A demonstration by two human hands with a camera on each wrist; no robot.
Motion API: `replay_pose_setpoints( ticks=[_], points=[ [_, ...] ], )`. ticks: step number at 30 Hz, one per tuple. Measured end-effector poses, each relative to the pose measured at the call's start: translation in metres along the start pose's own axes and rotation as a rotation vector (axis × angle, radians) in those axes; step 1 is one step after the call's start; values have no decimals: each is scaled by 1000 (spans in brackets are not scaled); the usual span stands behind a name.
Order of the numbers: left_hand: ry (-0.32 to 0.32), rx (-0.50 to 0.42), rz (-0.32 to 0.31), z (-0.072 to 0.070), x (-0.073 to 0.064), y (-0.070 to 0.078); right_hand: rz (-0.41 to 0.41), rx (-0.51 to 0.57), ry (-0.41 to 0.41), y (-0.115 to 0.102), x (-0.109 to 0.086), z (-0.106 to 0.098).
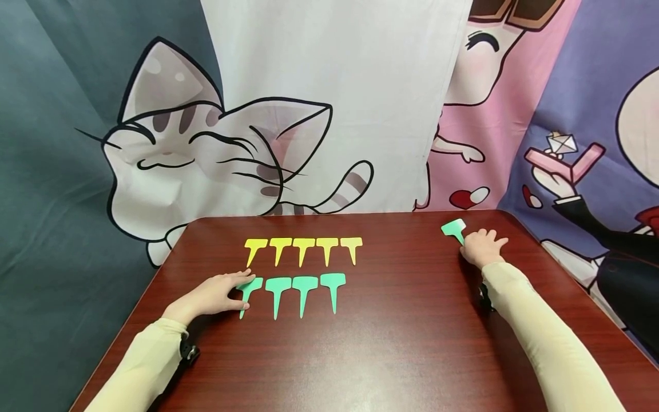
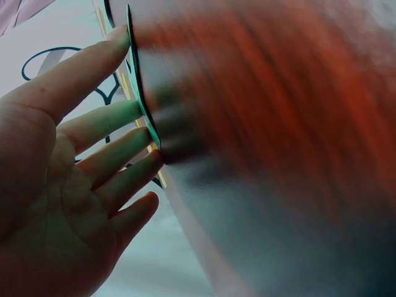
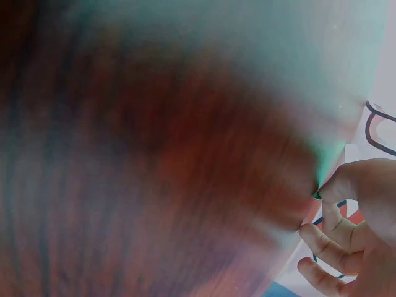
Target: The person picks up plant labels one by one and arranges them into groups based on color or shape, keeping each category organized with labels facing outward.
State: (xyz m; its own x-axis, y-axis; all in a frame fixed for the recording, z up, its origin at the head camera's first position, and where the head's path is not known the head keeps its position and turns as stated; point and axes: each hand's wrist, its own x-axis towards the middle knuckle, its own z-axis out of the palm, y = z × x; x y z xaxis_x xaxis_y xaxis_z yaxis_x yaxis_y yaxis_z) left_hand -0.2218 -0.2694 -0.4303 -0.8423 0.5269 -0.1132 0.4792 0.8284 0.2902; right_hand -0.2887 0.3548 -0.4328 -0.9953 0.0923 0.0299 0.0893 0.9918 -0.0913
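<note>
My left hand [image 1: 213, 294] lies at the left end of a row of green T-shaped plant labels. Its nearly straight fingers and thumb touch the leftmost green plant label [image 1: 249, 289], which appears edge-on in the left wrist view [image 2: 141, 93]. Over at the far right, my right hand [image 1: 483, 248] pinches the stem of another green plant label [image 1: 453, 229] between thumb and forefinger. That label's head points away and has a whitish corner. In the right wrist view only a green bit [image 3: 318, 195] shows at the fingertips of my right hand [image 3: 362, 216].
Behind the green row runs a row of several yellow plant labels [image 1: 304, 247]. More green labels [image 1: 305, 284] lie right of my left hand. The reddish-brown table [image 1: 391, 343] ends at a back edge against a cartoon-printed cloth [image 1: 329, 57].
</note>
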Motion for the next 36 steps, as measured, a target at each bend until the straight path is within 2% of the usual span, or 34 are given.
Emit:
replay_pose_setpoints(
  ticks=[8, 15, 20, 24, 32, 36],
  points=[
    [5, 6, 2, 0, 0, 1, -11, -7, -23, 0, -1, -1],
    [3, 2, 3, 1, 0, 2, 77, 67, -151, 4, 3, -6],
    [3, 4, 6, 0, 0, 3, 129, 96, -186, 9, 6, -10],
    [3, 5, 4, -1, 0, 2, 156, 120, -177, 10, 7, -12],
    [6, 11, 8, -1, 0, 3, 153, 173, -57, 8, 13, -4],
    [5, 7, 5, -1, -1, 4, 175, 191, -43, 7, 17, -1]
  ],
)
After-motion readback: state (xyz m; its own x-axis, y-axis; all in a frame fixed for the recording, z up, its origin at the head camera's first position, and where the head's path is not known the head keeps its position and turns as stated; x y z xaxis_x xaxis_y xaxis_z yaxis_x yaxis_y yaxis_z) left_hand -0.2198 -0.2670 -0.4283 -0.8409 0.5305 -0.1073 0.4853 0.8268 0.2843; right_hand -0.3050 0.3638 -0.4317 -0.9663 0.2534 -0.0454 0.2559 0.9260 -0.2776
